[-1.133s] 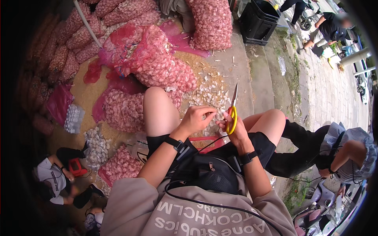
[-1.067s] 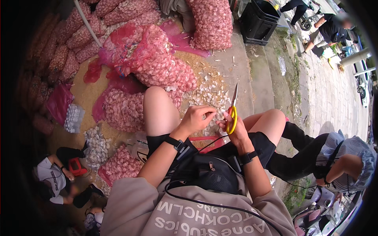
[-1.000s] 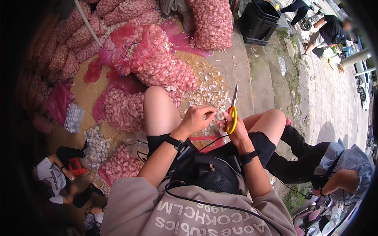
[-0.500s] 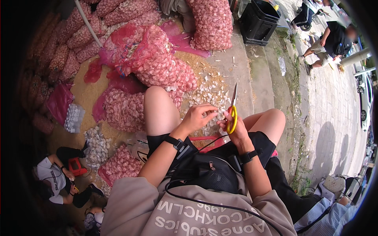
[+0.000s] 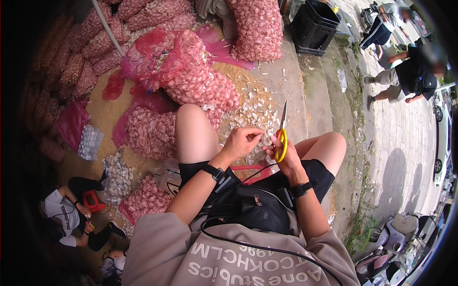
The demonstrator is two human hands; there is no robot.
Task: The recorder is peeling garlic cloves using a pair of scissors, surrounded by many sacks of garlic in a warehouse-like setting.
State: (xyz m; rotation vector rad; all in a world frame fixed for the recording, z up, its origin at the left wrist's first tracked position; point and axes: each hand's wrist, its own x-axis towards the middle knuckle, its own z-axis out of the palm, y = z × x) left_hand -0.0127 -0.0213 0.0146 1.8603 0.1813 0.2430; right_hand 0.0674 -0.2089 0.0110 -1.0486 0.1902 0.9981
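Observation:
My right hand [image 5: 282,153] grips yellow-handled scissors [image 5: 282,134], blades closed and pointing up and away from me. My left hand [image 5: 242,141] pinches a small garlic bulb [image 5: 264,138] right beside the scissor handles, between my bare knees. I am sitting low, with a black pouch [image 5: 248,207] strapped on my lap. Cut garlic scraps and skins [image 5: 248,112] lie scattered on the ground in front of my hands.
Red mesh sacks of garlic [image 5: 188,76] pile up ahead and to the left. A black crate [image 5: 315,26] stands at the back right. Another person [image 5: 67,214] crouches at lower left near loose garlic [image 5: 117,174]. People walk on the paved street [image 5: 405,71] at right.
My hands have stayed almost still, fingers working the bulb slightly. The passer-by at lower right has left the view, and other people have moved along the street at upper right.

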